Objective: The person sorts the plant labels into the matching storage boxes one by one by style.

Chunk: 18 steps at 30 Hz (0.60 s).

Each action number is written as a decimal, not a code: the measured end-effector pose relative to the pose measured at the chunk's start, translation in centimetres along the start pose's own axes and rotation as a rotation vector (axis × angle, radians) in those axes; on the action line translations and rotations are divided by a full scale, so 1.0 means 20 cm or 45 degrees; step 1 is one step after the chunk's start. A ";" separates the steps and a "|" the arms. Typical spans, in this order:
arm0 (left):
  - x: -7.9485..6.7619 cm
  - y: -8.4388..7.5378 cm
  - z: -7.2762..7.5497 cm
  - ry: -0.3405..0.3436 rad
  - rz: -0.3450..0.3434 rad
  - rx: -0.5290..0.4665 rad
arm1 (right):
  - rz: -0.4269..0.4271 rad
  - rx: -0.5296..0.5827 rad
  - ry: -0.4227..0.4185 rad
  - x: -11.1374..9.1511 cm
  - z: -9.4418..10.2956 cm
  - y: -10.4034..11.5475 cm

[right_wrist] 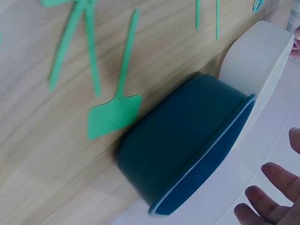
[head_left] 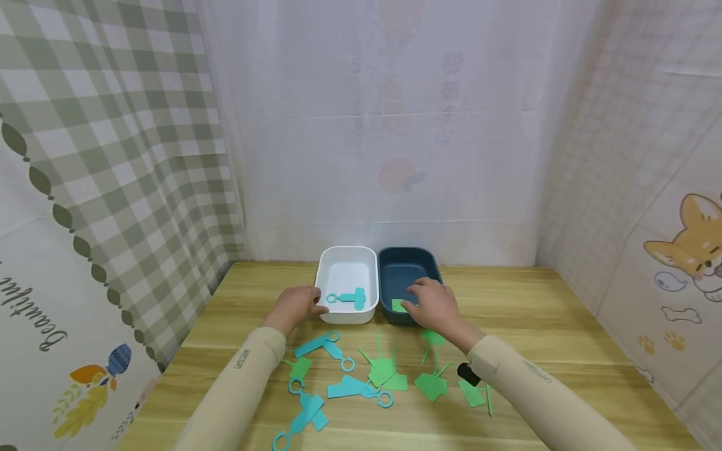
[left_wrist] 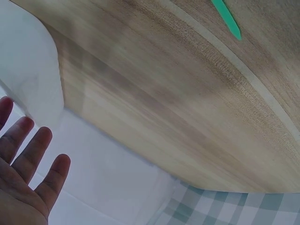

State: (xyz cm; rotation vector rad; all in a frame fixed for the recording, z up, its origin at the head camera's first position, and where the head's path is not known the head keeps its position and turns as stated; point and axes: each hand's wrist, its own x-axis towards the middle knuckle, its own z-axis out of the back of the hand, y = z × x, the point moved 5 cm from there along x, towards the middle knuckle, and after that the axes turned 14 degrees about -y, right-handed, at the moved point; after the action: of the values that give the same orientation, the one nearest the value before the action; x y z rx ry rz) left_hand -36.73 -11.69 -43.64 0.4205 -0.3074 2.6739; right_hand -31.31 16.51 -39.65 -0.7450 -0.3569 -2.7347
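Observation:
My left hand (head_left: 294, 307) is at the left side of a white bin (head_left: 347, 318); its fingers (left_wrist: 55, 176) look straight and spread in the left wrist view. Inside that bin lie blue ring-ended tags (head_left: 359, 299), one across another. Over the right side of a dark blue bin (head_left: 407, 269) reaches my right hand (head_left: 434, 307), fingers loosely bent and holding nothing. A green plant label (head_left: 398, 305) lies on this bin's floor, partly covered by the right hand. The right wrist view shows the dark bin's outer wall (right_wrist: 183, 126) with the fingers (right_wrist: 279, 180) beyond its rim.
Both bins stand side by side at the table's back edge. In front lie several blue ring tags (head_left: 346, 387) and several green plant labels (head_left: 431, 386), some overlapping. A small black object (head_left: 468, 374) shows by the right wrist. Curtains (head_left: 395, 125) enclose the wooden table (head_left: 507, 313).

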 end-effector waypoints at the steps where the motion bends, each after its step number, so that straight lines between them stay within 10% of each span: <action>1: 0.00 0.00 0.00 0.004 0.003 -0.001 | -0.003 0.003 -0.004 -0.01 0.01 -0.01; 18: -0.01 0.01 -0.01 -0.012 0.008 0.000 | -0.034 -0.031 0.015 -0.30 0.12 -0.33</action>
State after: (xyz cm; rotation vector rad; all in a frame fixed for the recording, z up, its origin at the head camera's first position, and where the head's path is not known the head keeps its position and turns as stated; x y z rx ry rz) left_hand -36.72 -11.78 -43.85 0.4327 -0.3123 2.6788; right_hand -27.48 24.62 -41.87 -0.7357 -0.3346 -2.7719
